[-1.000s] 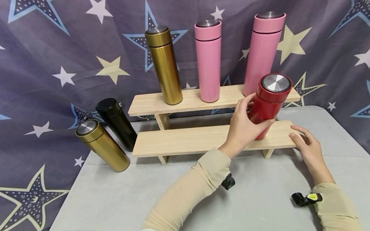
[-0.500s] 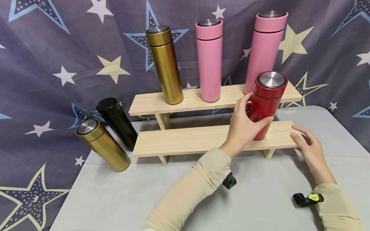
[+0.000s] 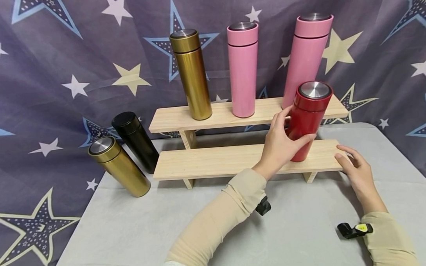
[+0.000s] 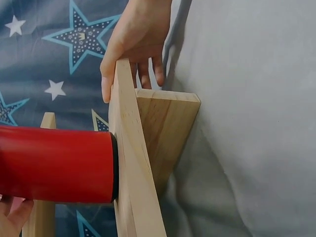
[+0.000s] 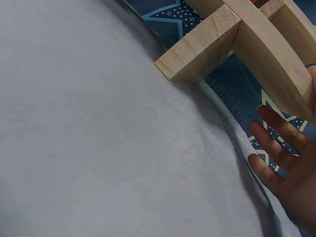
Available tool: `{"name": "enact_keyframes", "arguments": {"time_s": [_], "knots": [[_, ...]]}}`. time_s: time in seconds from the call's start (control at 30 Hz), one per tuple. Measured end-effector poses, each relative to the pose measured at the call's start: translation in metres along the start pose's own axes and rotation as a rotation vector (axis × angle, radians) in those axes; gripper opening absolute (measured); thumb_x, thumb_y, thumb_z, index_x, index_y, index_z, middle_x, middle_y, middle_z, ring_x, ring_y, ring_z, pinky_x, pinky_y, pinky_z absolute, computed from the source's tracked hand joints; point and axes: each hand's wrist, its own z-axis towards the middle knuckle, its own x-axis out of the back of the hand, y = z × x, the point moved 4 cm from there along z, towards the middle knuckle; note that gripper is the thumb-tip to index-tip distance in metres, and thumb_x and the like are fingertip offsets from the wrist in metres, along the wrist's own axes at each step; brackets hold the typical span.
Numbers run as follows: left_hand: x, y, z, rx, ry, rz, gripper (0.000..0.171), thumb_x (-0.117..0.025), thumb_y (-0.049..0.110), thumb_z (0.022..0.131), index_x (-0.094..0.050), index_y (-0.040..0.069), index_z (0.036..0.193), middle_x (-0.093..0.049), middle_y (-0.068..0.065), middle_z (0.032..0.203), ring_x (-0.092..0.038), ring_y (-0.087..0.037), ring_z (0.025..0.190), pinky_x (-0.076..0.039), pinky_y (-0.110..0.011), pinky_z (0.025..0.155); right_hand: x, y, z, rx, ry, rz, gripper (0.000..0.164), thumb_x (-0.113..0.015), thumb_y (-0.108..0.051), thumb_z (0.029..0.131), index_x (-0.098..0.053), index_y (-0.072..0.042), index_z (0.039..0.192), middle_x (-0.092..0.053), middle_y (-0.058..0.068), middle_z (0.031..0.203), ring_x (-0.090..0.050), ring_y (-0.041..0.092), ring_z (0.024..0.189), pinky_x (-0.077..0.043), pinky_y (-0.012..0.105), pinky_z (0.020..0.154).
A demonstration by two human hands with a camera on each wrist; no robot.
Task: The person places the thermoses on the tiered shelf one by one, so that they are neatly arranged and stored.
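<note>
My left hand (image 3: 278, 144) holds a red thermos bottle (image 3: 307, 120) from its left side, thumb at the front. In the left wrist view the bottle's dark base (image 4: 115, 168) meets the top of the lower shelf board (image 4: 131, 148), near its right end. The bottle's back and the fingertips behind it are hidden. At that board's right end, my right hand (image 3: 359, 173) touches the edge with thumb and forefinger. The right wrist view shows its other fingers (image 5: 271, 145) spread loosely below the board, holding nothing.
Upon the upper shelf (image 3: 219, 113) stand a tall gold bottle (image 3: 193, 79), a pink bottle (image 3: 243, 73) and another pink bottle (image 3: 307, 59). Left of the wooden stand, a shorter gold bottle (image 3: 120, 167) and a black bottle (image 3: 137, 143) stand on the grey tablecloth (image 3: 132, 233).
Over the past second the red bottle's top has swung slightly left, leaving it more upright on the lower shelf. Both hands stay nearly in place.
</note>
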Motion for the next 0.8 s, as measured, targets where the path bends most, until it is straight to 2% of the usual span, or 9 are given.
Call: {"name": "enact_keyframes", "arguments": {"time_s": [0.4, 0.63, 0.8], "knots": [[-0.0023, -0.0012, 0.0033, -0.009, -0.050, 0.017, 0.082, -0.081, 0.034, 0.083, -0.037, 0.025, 0.151, -0.049, 0.005, 0.129, -0.050, 0.000, 0.113, -0.047, -0.013, 0.088, 0.0001, 0.0010, 0.0001, 0.005, -0.004, 0.031, 0.040, -0.066, -0.027, 0.096, -0.061, -0.025, 0.136, -0.057, -0.018, 0.109, -0.060, -0.006, 0.091, -0.049, 0.007, 0.072], [-0.0032, -0.0024, 0.0044, 0.008, -0.057, 0.027, 0.083, -0.080, 0.035, 0.083, -0.035, 0.028, 0.153, -0.049, 0.004, 0.131, -0.050, -0.002, 0.114, -0.047, -0.015, 0.089, -0.0004, -0.0005, -0.0002, 0.008, -0.003, -0.020, 0.041, -0.064, -0.029, 0.097, -0.060, -0.026, 0.138, -0.056, -0.017, 0.111, -0.059, -0.007, 0.092, -0.049, 0.007, 0.073], [-0.0042, -0.0033, 0.0051, 0.015, -0.056, 0.027, 0.083, -0.080, 0.036, 0.083, -0.035, 0.028, 0.153, -0.049, 0.003, 0.131, -0.050, -0.003, 0.115, -0.047, -0.016, 0.090, -0.0006, -0.0009, -0.0010, 0.006, -0.005, 0.018, 0.040, -0.066, -0.027, 0.096, -0.061, -0.025, 0.136, -0.057, -0.019, 0.108, -0.060, -0.006, 0.090, -0.049, 0.007, 0.072]]}}
